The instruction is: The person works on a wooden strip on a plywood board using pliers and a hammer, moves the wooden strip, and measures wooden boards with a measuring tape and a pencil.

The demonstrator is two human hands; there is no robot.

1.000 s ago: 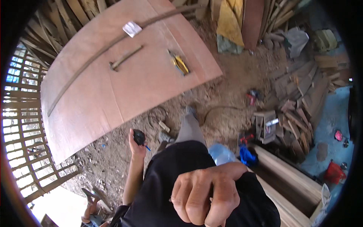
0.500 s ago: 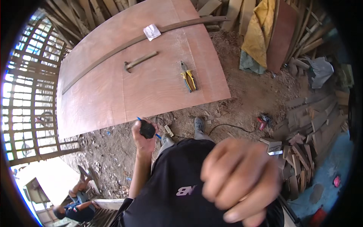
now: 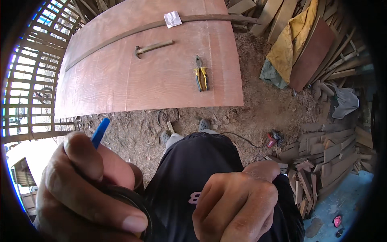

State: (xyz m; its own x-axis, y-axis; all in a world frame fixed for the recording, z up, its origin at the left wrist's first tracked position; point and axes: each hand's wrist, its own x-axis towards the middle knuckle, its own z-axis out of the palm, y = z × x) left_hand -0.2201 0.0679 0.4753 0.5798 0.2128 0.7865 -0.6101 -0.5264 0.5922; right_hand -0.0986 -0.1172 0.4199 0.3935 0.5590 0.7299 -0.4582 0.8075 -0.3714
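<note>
Now we raise our left hand (image 3: 80,189) nearer our eyes than before, fingers wrapped around a black round-edged case (image 3: 135,200) and a blue pen (image 3: 100,132), seemingly making these our focus; our right hand (image 3: 238,205) curls nearby, pinching what, if anything, we cannot tell.

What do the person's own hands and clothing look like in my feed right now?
Both the left hand and right hand are bare, without gloves; no rings show. A rounded nail shows on the left. The person wears a black top with a small pale pink marking. Sleeves can't be made out.
</note>
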